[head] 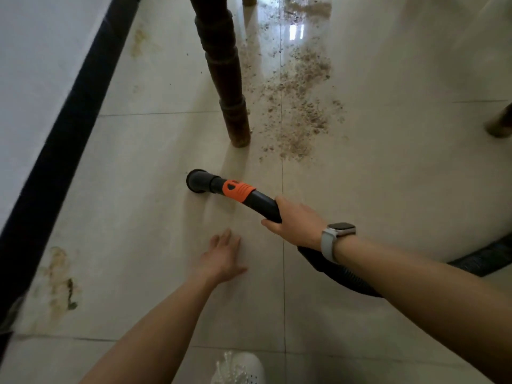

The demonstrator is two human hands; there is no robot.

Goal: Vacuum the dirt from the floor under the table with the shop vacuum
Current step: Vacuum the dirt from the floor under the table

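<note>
Along the far left runs a dark baseboard under a pale wall, and the cream floor tiles beside it carry brownish stains near the lower left corner. Next over, the person's left hand reaches out low over the tiles with its fingers straight and spread, holding nothing; whether the palm actually touches the floor is hard to say. Just beyond it the round black nozzle of the shop vacuum rests mouth-down on the tile, joined by an orange collar to the curved black wand. Above the nozzle stands a dark turned table leg, its foot planted near the nozzle but apart from it. To the right of that leg a long scatter of tan dirt lies across the tile seam, well clear of the nozzle. The right hand, a pale watch on its wrist, grips the wand with fingers wrapped round it, and the ribbed black hose trails off behind the forearm to the right edge, where another furniture leg shows
</note>
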